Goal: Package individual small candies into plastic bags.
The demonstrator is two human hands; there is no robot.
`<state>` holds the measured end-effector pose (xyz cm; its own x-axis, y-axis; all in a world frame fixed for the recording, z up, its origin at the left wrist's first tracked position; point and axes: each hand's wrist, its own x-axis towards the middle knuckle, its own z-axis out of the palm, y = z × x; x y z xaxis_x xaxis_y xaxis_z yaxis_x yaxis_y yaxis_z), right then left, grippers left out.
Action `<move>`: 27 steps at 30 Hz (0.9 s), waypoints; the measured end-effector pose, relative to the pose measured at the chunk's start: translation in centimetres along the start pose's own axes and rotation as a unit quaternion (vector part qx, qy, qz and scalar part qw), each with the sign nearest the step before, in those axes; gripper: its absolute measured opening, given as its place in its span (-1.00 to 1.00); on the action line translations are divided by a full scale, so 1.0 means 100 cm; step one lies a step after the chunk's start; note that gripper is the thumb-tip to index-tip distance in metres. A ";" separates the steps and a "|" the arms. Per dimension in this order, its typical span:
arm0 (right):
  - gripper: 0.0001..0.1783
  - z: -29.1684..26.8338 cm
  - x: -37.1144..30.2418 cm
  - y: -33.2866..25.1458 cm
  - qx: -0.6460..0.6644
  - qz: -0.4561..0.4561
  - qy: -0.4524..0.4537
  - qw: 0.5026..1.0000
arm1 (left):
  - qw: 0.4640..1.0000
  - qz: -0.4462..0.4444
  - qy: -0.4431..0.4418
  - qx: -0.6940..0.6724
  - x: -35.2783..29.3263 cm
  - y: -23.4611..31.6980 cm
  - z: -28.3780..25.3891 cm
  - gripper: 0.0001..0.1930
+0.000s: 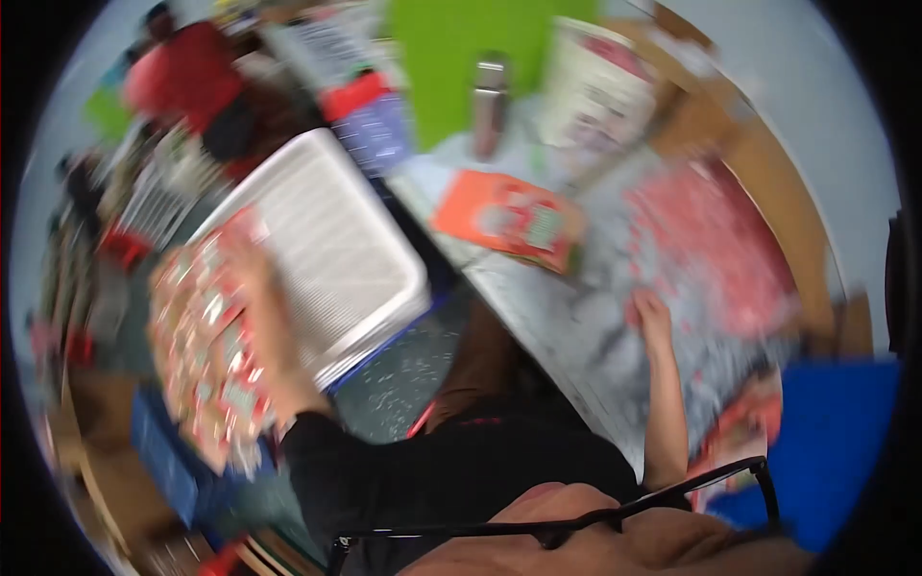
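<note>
My left hand (252, 269) is over a heap of small red-and-tan shiny packets (206, 355), beside the edge of a white slatted plastic basket (327, 221). Motion smears its fingers, and I cannot tell whether a packet is in them. On the right, my right hand (651, 312) is low over the grey tabletop (595, 326), near a wide spread of small pinkish-red pieces (715, 245). Its fingers are too blurred to make out. An orange pouch (504, 216) with a printed front lies on the table between my hands, nearer the right one.
Behind the pouch stand a metallic bottle (490, 106) and a large white bag (595, 86), with a green panel (432, 58) at the back. Cardboard (788, 163) edges the table's right side. A blue surface (826, 442) is at lower right, and a person in red (192, 77) at far left.
</note>
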<state>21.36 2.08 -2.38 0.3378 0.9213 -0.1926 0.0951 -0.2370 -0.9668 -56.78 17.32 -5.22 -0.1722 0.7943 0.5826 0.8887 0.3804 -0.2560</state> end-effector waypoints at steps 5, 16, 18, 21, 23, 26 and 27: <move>-0.91 -0.107 0.076 0.007 0.031 0.139 0.166 0.976 | 0.936 -0.147 -0.297 0.118 0.030 0.006 -0.028 -0.36; -0.46 -0.316 0.174 -0.075 -0.538 -0.070 0.358 0.760 | 0.776 0.262 -0.082 -0.568 -0.002 0.341 -0.253 -0.58; -0.48 -0.344 0.170 -0.063 -0.562 -0.159 0.406 0.703 | 0.647 0.348 -0.166 -0.657 -0.036 0.447 -0.293 -0.57; -0.54 -0.365 0.142 -0.048 -0.606 -0.192 0.427 0.643 | 0.508 0.521 -0.190 -0.659 -0.072 0.595 -0.332 -0.38; -0.58 -0.351 0.111 -0.037 -0.473 -0.141 0.353 0.795 | 0.451 0.487 -0.266 -0.700 -0.089 0.678 -0.356 -0.20; -0.66 -0.340 0.042 -0.036 -0.663 -0.118 0.285 0.683 | 0.284 0.373 -0.522 -0.712 -0.077 0.768 -0.382 -0.10; -0.65 -0.343 0.022 -0.040 -0.612 -0.052 0.312 0.725 | 0.252 0.392 -0.494 -0.734 -0.070 0.785 -0.389 -0.10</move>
<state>53.80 -5.48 6.84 0.5908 0.7256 0.3528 0.7811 -0.6239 -0.0249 30.76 23.19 0.61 0.9233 0.3594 0.1351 -0.1115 -0.0855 0.9901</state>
